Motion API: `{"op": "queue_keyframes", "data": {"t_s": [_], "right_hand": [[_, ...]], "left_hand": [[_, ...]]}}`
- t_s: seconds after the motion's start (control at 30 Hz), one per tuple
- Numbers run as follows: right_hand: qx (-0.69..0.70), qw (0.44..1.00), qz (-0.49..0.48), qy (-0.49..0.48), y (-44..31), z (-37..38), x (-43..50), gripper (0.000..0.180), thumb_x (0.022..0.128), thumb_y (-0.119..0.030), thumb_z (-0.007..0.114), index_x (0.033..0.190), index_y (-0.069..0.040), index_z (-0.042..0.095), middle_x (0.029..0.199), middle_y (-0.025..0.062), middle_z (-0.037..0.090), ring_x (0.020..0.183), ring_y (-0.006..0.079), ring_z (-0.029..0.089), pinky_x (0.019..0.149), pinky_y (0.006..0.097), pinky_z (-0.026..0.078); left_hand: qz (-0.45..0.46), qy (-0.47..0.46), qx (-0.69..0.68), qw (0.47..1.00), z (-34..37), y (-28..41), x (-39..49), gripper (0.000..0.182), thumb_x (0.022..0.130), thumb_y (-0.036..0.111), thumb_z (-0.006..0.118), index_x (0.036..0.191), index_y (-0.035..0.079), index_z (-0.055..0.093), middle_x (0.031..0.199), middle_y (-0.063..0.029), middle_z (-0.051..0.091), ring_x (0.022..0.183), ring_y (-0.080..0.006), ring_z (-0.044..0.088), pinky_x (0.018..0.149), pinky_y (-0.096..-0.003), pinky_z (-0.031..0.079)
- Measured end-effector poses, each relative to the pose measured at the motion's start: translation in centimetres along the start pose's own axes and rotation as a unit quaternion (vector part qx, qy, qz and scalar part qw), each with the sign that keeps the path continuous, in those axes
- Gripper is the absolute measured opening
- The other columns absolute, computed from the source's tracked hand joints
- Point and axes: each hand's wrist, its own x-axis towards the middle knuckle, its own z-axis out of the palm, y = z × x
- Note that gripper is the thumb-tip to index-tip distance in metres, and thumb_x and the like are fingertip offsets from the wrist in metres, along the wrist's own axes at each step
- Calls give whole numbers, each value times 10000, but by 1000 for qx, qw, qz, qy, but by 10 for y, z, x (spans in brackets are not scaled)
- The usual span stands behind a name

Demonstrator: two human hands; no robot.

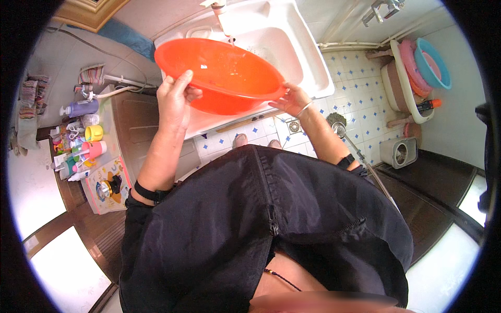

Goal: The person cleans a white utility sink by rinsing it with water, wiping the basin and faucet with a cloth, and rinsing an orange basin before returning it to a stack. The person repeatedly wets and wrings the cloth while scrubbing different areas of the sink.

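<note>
An orange plastic basin [231, 74] is held tilted over the white sink [313, 74], its far left side higher than its right. My left hand [176, 94] grips the near left rim, thumb on the inside. At the right end of the rim, my right hand [291, 99] holds the basin with its fingers around the edge. Above the far side of the basin stands a white faucet [222, 21], a thin stream of water falling from its spout. Some water shows inside the basin. A soap dish [199, 32] sits on the sink's back left corner.
To the left, a cabinet top holds a purple pump bottle [81, 107], a yellow cup [94, 133], a pink cup [94, 149] and a headlamp [107, 187]. Right of me are a mop [364, 160], stacked basins [432, 64] and a grey bin [399, 152]. A floor drain [293, 126] lies below.
</note>
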Motion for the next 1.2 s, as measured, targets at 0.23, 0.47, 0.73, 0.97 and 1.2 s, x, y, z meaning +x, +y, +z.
{"op": "queue_keyframes", "data": {"t_s": [0.23, 0.47, 0.73, 0.97, 1.2], "right_hand": [[-120, 975, -186, -27, -35, 24, -46, 285, 824, -92, 543, 1091, 3, 517, 1047, 188, 553, 1032, 296, 539, 802, 519, 506], [-78, 961, -264, -17, -31, -18, -40, 271, 760, 30, 512, 1009, -47, 589, 990, 65, 617, 928, 195, 575, 768, 402, 506], [55, 956, -273, -95, -10, -61, -6, 522, 685, 26, 521, 1201, -21, 457, 1179, 116, 534, 1069, 266, 530, 910, 421, 446], [63, 980, -154, -108, 15, -56, 2, 434, 739, -90, 569, 1155, 6, 495, 1133, 121, 564, 1026, 269, 544, 883, 462, 443], [15, 974, -211, -81, -3, -68, -34, 450, 764, -61, 535, 1202, -2, 450, 1193, 119, 524, 1056, 237, 537, 896, 403, 444]], "left_hand": [[-225, 26, -137, 964, -75, -66, 27, 92, 806, 134, 620, 870, 73, 597, 743, -41, 634, 543, -124, 581, 537, -251, 515], [-256, -163, 331, 894, -75, -121, 59, 268, 826, 315, 620, 841, 49, 602, 683, -77, 614, 580, -173, 613, 535, -278, 492], [429, -4, 543, 722, 11, -31, 205, 379, 845, 342, 516, 1119, 83, 548, 1020, -184, 603, 944, -345, 575, 816, -410, 439], [250, -277, 794, 480, 46, -36, 277, 438, 826, 169, 453, 1214, -35, 447, 1231, -267, 448, 1127, -408, 434, 961, -448, 361], [295, -225, 678, 634, 20, -90, 225, 331, 808, 323, 539, 1077, 138, 597, 908, -197, 623, 826, -362, 594, 766, -452, 465]]}}
